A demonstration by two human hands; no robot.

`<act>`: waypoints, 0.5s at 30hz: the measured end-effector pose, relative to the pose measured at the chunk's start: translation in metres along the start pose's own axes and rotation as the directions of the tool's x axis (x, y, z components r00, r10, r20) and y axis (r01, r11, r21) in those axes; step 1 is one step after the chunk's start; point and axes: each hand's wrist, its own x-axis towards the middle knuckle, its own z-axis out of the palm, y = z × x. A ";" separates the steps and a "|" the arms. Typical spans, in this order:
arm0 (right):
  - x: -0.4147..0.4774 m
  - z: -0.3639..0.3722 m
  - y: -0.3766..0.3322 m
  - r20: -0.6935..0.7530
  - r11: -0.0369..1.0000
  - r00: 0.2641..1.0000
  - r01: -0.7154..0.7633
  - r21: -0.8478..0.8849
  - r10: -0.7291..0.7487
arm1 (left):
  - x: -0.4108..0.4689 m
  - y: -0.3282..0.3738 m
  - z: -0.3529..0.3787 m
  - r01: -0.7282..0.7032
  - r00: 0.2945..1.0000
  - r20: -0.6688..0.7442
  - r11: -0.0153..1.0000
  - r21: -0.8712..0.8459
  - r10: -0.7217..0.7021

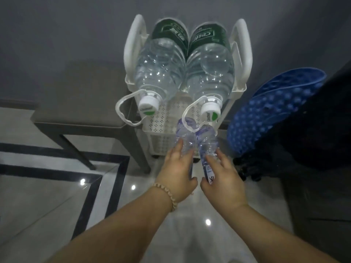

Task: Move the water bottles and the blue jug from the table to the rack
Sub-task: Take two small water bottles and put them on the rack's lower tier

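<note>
Two large clear water bottles (pixel 161 67) (pixel 210 69) with green labels and white caps stand side by side on the top shelf of the white rack (pixel 131 42). My left hand (pixel 176 171) grips a small clear bottle (pixel 185 137), and my right hand (pixel 222 177) grips another small bottle (pixel 207 141) with a blue label. Both small bottles point forward, side by side, into the rack's lower perforated basket (pixel 161 130). No blue jug shows.
A dark low table (pixel 81 103) stands left of the rack. A blue bumpy mat (pixel 271 111) leans on a dark object at the right. The floor is glossy tile with black stripes (pixel 57 149). A grey wall is behind the rack.
</note>
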 end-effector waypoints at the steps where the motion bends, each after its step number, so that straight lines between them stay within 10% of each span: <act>1: 0.013 0.009 0.006 -0.028 1.000 1.000 0.010 0.005 -0.010 | 0.013 -0.008 0.010 -0.012 1.000 -0.024 1.000 0.007 0.013; 15: 0.113 0.077 0.023 -0.133 0.953 0.984 0.074 -0.293 -0.117 | 0.130 -0.030 0.055 -0.099 0.976 -0.171 0.977 0.191 0.132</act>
